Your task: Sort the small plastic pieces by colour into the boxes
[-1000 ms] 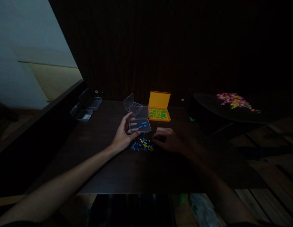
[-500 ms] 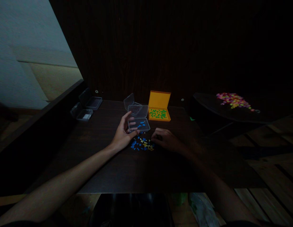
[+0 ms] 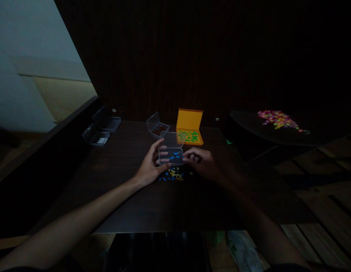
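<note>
My left hand (image 3: 153, 165) grips a clear plastic box (image 3: 161, 163) by its left side, thumb at the front edge and fingers behind. Its transparent lid stands open at the back. Several small blue pieces (image 3: 176, 153) lie inside. At the box's right edge my right hand (image 3: 200, 160) is closed in a pinch, with what looks like a small blue piece between thumb and fingertips. Just in front of the box, a loose pile of small yellow and blue pieces (image 3: 175, 175) is spread on the dark table (image 3: 141, 211).
Behind stand an open yellow box (image 3: 190, 120) with green pieces and an open clear box (image 3: 153, 121) with dark reddish pieces. Two open clear boxes (image 3: 100, 139) sit by the left side board. A colourful heap (image 3: 280, 119) lies on a dark surface at right.
The clear box in my left hand has moved right and slightly nearer. My right hand has risen from the pile to the box's right edge. Fewer blue pieces show in the pile.
</note>
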The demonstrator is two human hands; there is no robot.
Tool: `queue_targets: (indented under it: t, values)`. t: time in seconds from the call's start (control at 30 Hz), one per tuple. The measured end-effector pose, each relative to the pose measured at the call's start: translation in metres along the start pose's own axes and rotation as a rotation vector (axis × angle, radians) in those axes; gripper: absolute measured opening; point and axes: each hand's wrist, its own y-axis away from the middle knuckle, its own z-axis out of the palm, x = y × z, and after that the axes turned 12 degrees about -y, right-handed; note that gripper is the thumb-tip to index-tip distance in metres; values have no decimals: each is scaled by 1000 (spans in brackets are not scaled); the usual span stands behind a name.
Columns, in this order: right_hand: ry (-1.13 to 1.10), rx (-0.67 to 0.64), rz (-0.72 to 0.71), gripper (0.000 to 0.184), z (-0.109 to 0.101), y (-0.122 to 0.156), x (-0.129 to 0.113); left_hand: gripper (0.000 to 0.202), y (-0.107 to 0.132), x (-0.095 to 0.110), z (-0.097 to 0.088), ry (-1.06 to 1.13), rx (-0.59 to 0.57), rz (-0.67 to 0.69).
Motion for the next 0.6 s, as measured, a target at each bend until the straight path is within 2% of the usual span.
queue_targets:
  t: [0.13, 0.3, 0.6]
  values:
    - [50, 6, -93, 17, -1, -1, -4, 80, 6, 2, 5, -10, -67, 18]
    - [136, 27, -120, 16, 5, 2, -8, 80, 11, 2, 11, -15, -105, 31]
    - [191, -28, 50, 18, 18, 8, -5, 77, 14, 1, 15, 24, -151, 75]
